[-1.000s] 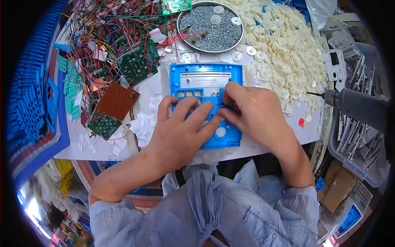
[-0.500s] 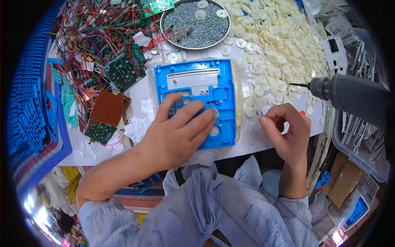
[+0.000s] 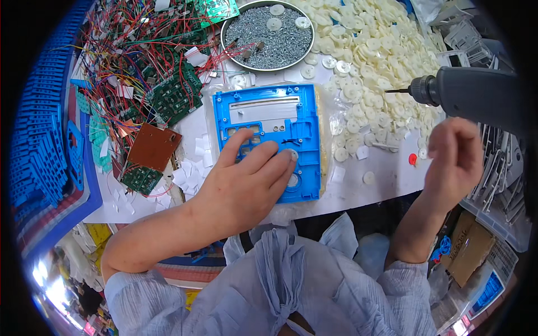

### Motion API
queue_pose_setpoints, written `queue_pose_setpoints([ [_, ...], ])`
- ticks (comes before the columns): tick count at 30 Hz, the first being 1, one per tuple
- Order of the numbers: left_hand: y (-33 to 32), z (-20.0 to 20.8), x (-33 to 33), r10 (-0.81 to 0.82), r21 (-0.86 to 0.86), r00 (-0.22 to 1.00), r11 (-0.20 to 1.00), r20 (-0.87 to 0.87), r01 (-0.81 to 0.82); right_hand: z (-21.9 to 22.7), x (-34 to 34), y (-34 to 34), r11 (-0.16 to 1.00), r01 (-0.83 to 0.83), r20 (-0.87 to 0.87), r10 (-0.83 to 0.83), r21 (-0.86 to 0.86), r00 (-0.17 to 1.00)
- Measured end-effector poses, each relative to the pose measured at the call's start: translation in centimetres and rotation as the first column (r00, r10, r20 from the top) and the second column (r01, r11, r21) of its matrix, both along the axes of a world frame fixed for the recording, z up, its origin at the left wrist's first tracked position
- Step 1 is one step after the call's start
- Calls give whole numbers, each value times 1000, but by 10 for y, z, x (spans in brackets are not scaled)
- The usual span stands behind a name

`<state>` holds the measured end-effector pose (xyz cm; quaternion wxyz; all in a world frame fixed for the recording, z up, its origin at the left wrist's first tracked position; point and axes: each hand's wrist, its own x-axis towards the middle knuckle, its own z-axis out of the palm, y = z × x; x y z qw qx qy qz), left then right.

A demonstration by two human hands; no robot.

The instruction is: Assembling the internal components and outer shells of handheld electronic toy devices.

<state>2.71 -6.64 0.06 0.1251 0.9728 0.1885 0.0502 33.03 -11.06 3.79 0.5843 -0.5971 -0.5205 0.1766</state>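
A blue plastic panel [image 3: 269, 117] with slots and small windows lies flat on the white worktop. My left hand [image 3: 246, 179] rests palm down on its lower half, fingers spread, pinning it. My right hand [image 3: 457, 159] is raised off the table at the right, fingers loosely curled and holding nothing, just below a grey electric screwdriver [image 3: 476, 98] that hangs with its bit pointing left.
A round metal dish of screws [image 3: 269, 39] stands behind the panel. A heap of white plastic wheels [image 3: 370, 50] spreads at the back right. Green circuit boards with tangled wires [image 3: 162, 73] fill the left. Blue panels are stacked [image 3: 39, 140] at the far left. Grey parts fill a bin [image 3: 499, 185] at the right.
My right hand left the blue panel and swung right and upward, ending under the hanging screwdriver. My left hand stayed pressed on the panel.
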Motion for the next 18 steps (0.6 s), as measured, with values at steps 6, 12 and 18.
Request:
queue_pose_setpoints([
  [6,-7,5,4,24,17,998,1000,-51,-23,23,18,36,945,-196,14,199,261,980],
  [12,-6,2,1,4,17,999,1000,-33,-3,37,19,76,855,-229,-361,419,465,833],
  [18,0,1,-2,-18,28,1000,999,-20,18,37,49,96,831,-526,-18,538,182,843],
])
